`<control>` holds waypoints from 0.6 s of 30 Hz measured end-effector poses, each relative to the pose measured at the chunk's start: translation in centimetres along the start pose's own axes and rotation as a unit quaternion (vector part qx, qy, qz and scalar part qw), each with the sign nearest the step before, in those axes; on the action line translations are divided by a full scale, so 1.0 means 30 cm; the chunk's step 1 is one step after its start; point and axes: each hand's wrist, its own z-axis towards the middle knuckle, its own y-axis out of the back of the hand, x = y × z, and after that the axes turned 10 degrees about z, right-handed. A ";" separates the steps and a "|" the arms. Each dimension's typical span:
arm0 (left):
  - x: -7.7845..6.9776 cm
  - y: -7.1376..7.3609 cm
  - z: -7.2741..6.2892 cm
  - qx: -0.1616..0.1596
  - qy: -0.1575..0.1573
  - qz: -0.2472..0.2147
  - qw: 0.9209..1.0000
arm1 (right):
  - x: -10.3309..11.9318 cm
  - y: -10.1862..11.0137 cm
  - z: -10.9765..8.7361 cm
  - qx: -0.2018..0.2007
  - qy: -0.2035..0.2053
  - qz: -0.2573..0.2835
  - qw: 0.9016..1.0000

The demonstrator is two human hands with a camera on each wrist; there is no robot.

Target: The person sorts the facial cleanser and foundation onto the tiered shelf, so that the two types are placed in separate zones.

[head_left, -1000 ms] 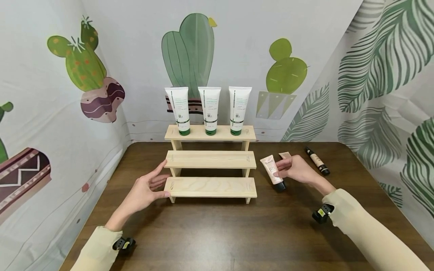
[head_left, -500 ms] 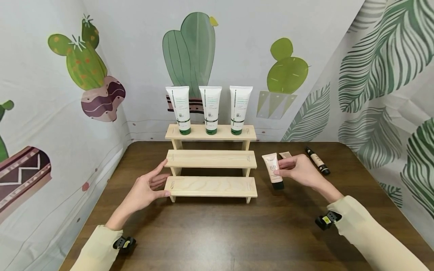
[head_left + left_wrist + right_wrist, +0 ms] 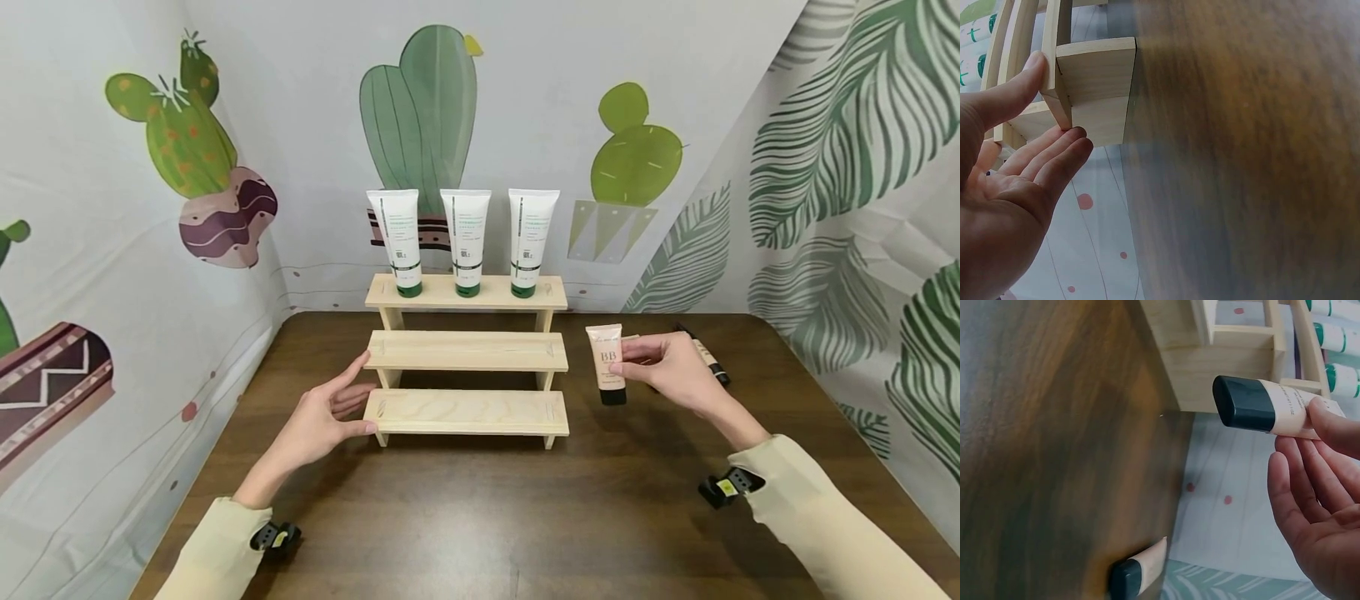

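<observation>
- The right hand [image 3: 678, 375] pinched the BB tube [image 3: 606, 360], upright, black cap downward, to the right of the wooden stand [image 3: 468, 352].
- The left hand [image 3: 315, 423] was spread wide, fingertips touching the stand's left end.
- Three white tubes [image 3: 467, 237] stood along the top shelf [image 3: 495, 291].
- A second small tube [image 3: 1141, 572] lay on the table [image 3: 450, 517].

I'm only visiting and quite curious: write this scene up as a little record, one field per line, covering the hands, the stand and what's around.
Stand: three-step wooden stand on a brown table
On top: three white tubes, side by side on green caps
Left side: left hand touches the stand's left end
Right side: right hand pinches a BB tube, cap down, above the table
Also on table: slim tube with black ends, partly behind the right hand; beige tube with dark cap
Backdrop: cactus-and-leaf cloth
</observation>
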 end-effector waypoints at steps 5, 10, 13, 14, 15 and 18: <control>0.001 0.001 -0.001 0.000 0.000 0.000 1.000 | 0.037 -0.018 -0.001 -0.008 0.018 0.010 1.000; 0.001 0.005 -0.002 0.001 -0.001 -0.001 1.000 | 0.075 -0.056 0.005 -0.011 0.028 0.021 0.999; 0.000 0.006 -0.001 -0.001 -0.002 -0.001 1.000 | 0.098 -0.083 0.015 -0.013 0.039 0.033 0.999; 0.000 0.007 0.000 -0.001 -0.002 -0.001 1.000 | 0.108 -0.092 0.018 -0.014 0.044 0.039 0.998; 0.001 0.006 0.001 0.000 -0.002 -0.003 1.000 | 0.117 -0.102 0.021 -0.015 0.049 0.041 0.998; 0.001 0.004 0.001 0.002 0.000 -0.005 1.000 | 0.145 -0.136 0.031 -0.011 0.064 0.060 0.996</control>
